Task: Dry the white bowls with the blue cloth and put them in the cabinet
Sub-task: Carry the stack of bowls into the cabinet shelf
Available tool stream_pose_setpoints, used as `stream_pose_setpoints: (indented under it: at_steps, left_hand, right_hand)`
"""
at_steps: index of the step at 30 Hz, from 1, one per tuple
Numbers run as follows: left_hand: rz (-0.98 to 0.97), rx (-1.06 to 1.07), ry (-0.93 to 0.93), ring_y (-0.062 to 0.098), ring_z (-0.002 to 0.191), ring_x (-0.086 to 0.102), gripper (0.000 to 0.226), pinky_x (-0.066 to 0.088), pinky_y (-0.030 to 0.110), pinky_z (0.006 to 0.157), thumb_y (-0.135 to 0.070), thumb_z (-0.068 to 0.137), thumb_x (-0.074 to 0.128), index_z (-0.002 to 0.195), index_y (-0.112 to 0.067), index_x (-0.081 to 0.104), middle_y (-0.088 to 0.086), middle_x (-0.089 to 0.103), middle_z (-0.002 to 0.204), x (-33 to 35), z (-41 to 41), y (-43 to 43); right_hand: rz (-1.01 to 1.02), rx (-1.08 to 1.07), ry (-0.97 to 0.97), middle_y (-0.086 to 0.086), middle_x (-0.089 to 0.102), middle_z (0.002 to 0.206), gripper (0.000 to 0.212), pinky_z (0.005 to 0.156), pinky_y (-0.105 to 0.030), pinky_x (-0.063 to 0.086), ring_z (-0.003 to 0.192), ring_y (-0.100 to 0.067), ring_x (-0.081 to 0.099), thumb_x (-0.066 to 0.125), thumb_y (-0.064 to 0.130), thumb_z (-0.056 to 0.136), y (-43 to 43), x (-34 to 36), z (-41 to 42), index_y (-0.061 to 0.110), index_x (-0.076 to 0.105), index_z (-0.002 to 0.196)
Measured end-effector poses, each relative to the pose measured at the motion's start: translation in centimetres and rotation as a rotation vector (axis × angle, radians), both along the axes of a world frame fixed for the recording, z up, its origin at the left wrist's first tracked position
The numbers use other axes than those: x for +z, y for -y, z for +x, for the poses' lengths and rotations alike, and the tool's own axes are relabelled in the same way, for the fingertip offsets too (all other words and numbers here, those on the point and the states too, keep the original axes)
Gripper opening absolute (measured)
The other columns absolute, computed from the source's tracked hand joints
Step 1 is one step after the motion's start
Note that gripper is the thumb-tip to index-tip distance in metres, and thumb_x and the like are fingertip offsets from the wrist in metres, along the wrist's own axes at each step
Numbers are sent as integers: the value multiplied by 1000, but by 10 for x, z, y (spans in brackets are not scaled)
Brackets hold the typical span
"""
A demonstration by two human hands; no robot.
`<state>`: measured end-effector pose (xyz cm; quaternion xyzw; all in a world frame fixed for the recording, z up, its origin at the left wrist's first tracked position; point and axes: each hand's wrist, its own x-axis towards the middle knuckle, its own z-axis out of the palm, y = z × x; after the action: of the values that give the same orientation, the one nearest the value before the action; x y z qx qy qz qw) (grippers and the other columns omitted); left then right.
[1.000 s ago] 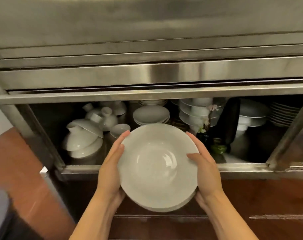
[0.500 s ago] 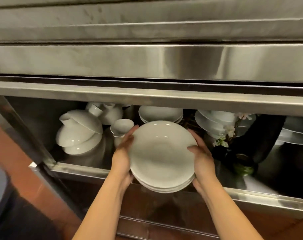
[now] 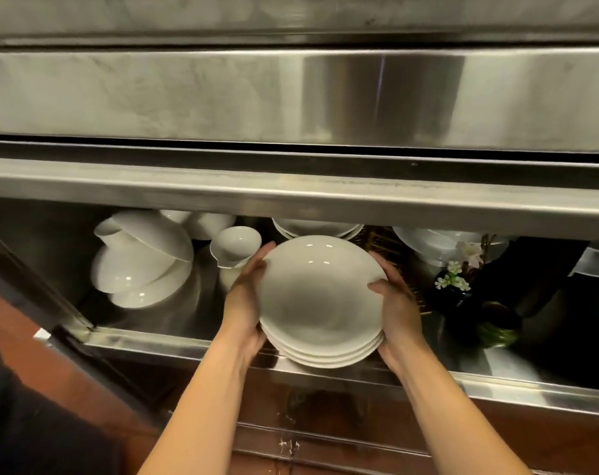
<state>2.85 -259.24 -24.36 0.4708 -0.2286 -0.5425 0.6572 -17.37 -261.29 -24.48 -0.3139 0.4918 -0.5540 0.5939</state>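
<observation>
- The open stainless-steel cabinet (image 3: 147,341) now fills far more of your view than a second ago. You have leaned in, and its lower shelf sits right behind your hands.
- The stack of shallow white ceramic bowls (image 3: 320,296), three or four deep, has moved from in front of the opening to over the front sill. Its far rim is inside the cabinet and its near rim still overhangs the sill. It is in the air, not yet set down.
- Your left hand (image 3: 245,303) stays clamped on the left rim of the stack, thumb on top and fingers beneath.
- Your right hand (image 3: 399,313) grips the right rim the same way, so neither grip has changed.
- The tilted pile of white bowls (image 3: 140,258) on the shelf's left is unmoved and well apart from your load.
- The small white spouted cup (image 3: 236,243) is now just beside your left fingertips, so watch it as you push in.
- The little dark vase with white flowers (image 3: 457,286) stands near your right hand.
- The drying looks finished for this stack. No blue cloth is in view, and what remains is lowering the stack onto the bare shelf.
</observation>
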Motion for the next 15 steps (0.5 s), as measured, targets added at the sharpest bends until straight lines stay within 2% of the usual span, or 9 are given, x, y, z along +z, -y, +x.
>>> stream_pose_setpoints:
  at_steps: [3,6,9,11,13,15]
  left_hand:
    - [21,-19,-3,23,78,82,29,67,40,66,-28,107,54,114,-33,81,3,85,97,6,-1,7]
    - [17,-34,-28,26,83,82,25,67,40,70,-32,103,62,99,-36,86,5,85,100,9,1,12]
    - [-1,-51,-44,27,92,82,22,66,39,72,-33,102,62,108,-37,84,5,84,108,8,4,14]
    - [-2,-41,-24,31,101,80,22,66,41,75,-33,102,64,113,-37,82,5,83,115,6,4,14]
    - [-15,38,54,34,115,75,20,63,47,88,-29,101,66,110,-37,83,3,80,122,4,5,14]
    - [-85,176,201,27,124,69,17,54,53,108,-29,100,68,106,-36,83,-7,79,123,5,9,11]
  right_hand:
    - [-2,-27,12,2,75,121,54,75,-36,56,111,-26,67,47,0,89,6,0,2,36,77,115]
    - [-11,-51,27,-2,75,123,54,77,-37,57,110,-27,68,47,0,87,11,0,6,33,76,119]
    - [-40,-61,27,1,76,120,53,66,-28,58,107,-23,68,48,0,87,14,0,7,33,77,116]
    - [-69,-51,-14,0,74,124,49,71,-30,57,110,-23,67,49,1,90,14,0,7,31,75,119]
    - [-123,-55,-206,-3,67,136,42,89,-37,55,119,-24,63,53,8,98,15,0,2,28,69,130]
    - [-274,-76,-537,-3,60,145,40,107,-43,48,130,-23,57,59,19,101,13,5,-6,24,61,140]
